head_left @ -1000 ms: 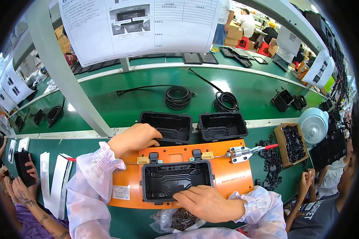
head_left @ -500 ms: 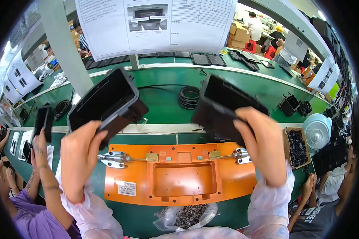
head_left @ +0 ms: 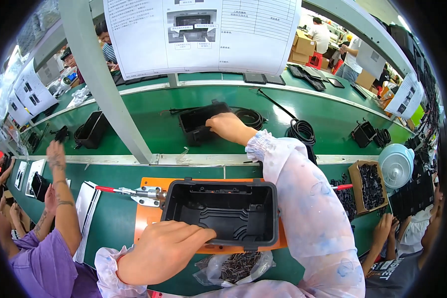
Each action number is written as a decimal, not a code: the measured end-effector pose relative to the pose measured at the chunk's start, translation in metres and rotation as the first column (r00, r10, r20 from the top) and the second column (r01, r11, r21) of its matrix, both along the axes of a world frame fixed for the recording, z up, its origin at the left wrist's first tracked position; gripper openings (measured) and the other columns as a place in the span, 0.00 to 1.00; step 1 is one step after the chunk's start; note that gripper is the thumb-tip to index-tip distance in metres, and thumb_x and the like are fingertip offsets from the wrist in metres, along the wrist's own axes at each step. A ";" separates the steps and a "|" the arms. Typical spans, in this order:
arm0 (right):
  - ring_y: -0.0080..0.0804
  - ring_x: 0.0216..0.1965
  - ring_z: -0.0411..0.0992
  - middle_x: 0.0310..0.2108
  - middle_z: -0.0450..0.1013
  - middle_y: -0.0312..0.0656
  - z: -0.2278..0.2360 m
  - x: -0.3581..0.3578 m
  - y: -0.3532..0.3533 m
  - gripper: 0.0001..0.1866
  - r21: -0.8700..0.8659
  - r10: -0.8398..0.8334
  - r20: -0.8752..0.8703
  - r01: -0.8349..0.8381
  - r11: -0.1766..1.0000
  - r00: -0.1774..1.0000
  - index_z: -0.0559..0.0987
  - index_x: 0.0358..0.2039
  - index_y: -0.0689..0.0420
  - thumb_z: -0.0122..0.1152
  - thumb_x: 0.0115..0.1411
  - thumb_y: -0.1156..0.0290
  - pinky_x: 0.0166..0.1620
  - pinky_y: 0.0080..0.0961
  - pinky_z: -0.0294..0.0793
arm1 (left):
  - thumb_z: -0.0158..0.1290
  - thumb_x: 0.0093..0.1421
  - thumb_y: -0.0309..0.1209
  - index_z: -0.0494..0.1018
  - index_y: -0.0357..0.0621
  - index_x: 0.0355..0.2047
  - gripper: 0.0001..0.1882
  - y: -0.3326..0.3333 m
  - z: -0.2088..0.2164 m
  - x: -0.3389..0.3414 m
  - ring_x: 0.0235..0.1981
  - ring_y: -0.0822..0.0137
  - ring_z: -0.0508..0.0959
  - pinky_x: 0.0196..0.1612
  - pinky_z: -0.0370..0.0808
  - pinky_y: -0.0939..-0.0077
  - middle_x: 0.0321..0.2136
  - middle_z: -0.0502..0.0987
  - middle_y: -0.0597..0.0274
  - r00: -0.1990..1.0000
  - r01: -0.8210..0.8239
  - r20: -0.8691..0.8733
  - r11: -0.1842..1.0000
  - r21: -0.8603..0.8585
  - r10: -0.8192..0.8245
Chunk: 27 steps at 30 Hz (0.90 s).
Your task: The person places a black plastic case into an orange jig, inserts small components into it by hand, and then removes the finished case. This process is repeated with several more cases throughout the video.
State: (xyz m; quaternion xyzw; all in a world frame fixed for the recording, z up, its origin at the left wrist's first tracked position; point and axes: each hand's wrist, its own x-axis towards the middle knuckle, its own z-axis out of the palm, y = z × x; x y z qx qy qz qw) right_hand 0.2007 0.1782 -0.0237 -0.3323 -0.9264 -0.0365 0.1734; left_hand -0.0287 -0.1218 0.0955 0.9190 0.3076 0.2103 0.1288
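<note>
An open black plastic housing (head_left: 223, 218) rests on the orange fixture (head_left: 146, 213) in front of me, its hollow side up. My left hand (head_left: 166, 251) grips its near left rim, thumb and fingers closed over the edge. My right hand (head_left: 232, 128) reaches forward to the green shelf and holds a second black housing (head_left: 196, 126) by its right side. That housing is tilted, with a black cable beside it. The housing on the fixture covers most of the fixture's recess. A toggle clamp with a red handle (head_left: 107, 188) lies at the fixture's left.
A plastic bag of screws (head_left: 238, 268) sits at the near edge. Coiled black cables (head_left: 300, 130) lie on the shelf. To the right are a carton of small black parts (head_left: 370, 184) and a light-blue fan (head_left: 396, 164). A co-worker's arm (head_left: 64, 198) reaches in at the left.
Both housings were held up in the air, one in each hand. Now one sits on the fixture under my lowered left hand; the other is at the shelf in my right hand, farther left.
</note>
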 end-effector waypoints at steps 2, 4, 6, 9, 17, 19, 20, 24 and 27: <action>0.49 0.45 0.79 0.38 0.81 0.47 0.004 0.004 -0.004 0.14 0.026 -0.001 0.011 0.000 1.000 1.000 0.84 0.40 0.58 0.71 0.55 0.65 0.48 0.43 0.78 | 0.59 0.50 0.21 0.77 0.41 0.45 0.19 0.004 -0.006 0.002 0.31 0.61 0.81 0.33 0.77 0.69 0.34 0.81 0.62 0.999 0.009 -0.040 0.999 -0.044 -0.011; 0.49 0.47 0.77 0.41 0.80 0.47 0.031 0.006 -0.023 0.17 0.036 -0.046 -0.036 0.048 0.998 0.998 0.83 0.43 0.58 0.71 0.56 0.64 0.50 0.43 0.77 | 0.58 0.50 0.22 0.77 0.40 0.46 0.19 0.007 -0.007 0.003 0.31 0.61 0.81 0.33 0.77 0.69 0.33 0.81 0.62 0.999 0.023 -0.039 0.999 -0.037 -0.025; 0.48 0.45 0.78 0.42 0.81 0.48 0.052 0.025 -0.039 0.18 0.056 -0.079 -0.184 0.091 0.994 0.980 0.83 0.46 0.59 0.71 0.58 0.63 0.50 0.42 0.78 | 0.58 0.50 0.23 0.76 0.40 0.46 0.20 0.011 -0.009 0.011 0.31 0.62 0.81 0.32 0.76 0.69 0.33 0.80 0.62 0.998 0.060 -0.027 0.998 -0.016 -0.060; 0.40 0.33 0.81 0.36 0.81 0.48 0.085 0.039 -0.083 0.13 -0.123 -0.088 -0.410 0.040 0.992 0.908 0.83 0.44 0.62 0.68 0.62 0.67 0.38 0.32 0.80 | 0.58 0.50 0.25 0.76 0.38 0.46 0.20 0.004 -0.018 0.013 0.30 0.63 0.80 0.32 0.76 0.70 0.31 0.78 0.63 0.996 0.064 -0.071 0.996 0.069 -0.059; 0.30 0.32 0.79 0.33 0.80 0.44 0.110 0.165 -0.234 0.12 -0.167 -0.390 -0.501 0.356 0.920 0.773 0.83 0.47 0.63 0.67 0.64 0.73 0.37 0.25 0.79 | 0.57 0.49 0.25 0.76 0.36 0.46 0.21 -0.002 -0.022 0.041 0.29 0.63 0.79 0.31 0.75 0.70 0.30 0.78 0.61 0.989 0.101 -0.124 0.986 0.131 -0.084; 0.27 0.32 0.79 0.34 0.81 0.43 0.104 0.183 -0.269 0.12 -0.222 -0.529 -0.459 0.485 0.846 0.714 0.83 0.47 0.64 0.67 0.64 0.74 0.37 0.23 0.78 | 0.57 0.49 0.23 0.77 0.36 0.46 0.20 -0.007 -0.014 0.044 0.30 0.60 0.81 0.33 0.77 0.67 0.32 0.81 0.58 0.986 0.070 -0.158 0.994 0.081 -0.056; 0.25 0.32 0.78 0.34 0.81 0.42 0.094 0.192 -0.283 0.12 -0.285 -0.584 -0.495 0.514 0.809 0.643 0.83 0.46 0.64 0.67 0.64 0.74 0.37 0.22 0.78 | 0.57 0.49 0.23 0.77 0.36 0.44 0.19 -0.009 -0.009 0.043 0.29 0.59 0.80 0.32 0.76 0.66 0.31 0.81 0.57 0.986 0.032 -0.167 0.995 0.093 -0.017; 0.23 0.29 0.77 0.30 0.81 0.41 0.051 0.229 -0.334 0.10 -0.451 -0.773 -0.494 0.642 0.620 0.399 0.84 0.43 0.64 0.68 0.64 0.73 0.34 0.22 0.76 | 0.57 0.50 0.20 0.77 0.37 0.41 0.15 -0.001 -0.026 0.048 0.27 0.56 0.79 0.30 0.75 0.64 0.26 0.79 0.56 0.980 0.039 -0.196 0.999 -0.017 -0.041; 0.40 0.28 0.80 0.30 0.82 0.48 0.014 0.257 -0.368 0.07 -0.361 -0.848 -0.325 0.774 0.520 0.418 0.84 0.37 0.63 0.68 0.61 0.72 0.34 0.31 0.78 | 0.59 0.53 0.22 0.77 0.37 0.42 0.14 0.001 -0.044 0.050 0.27 0.54 0.79 0.30 0.74 0.61 0.27 0.79 0.54 0.966 0.097 -0.236 0.993 -0.061 -0.109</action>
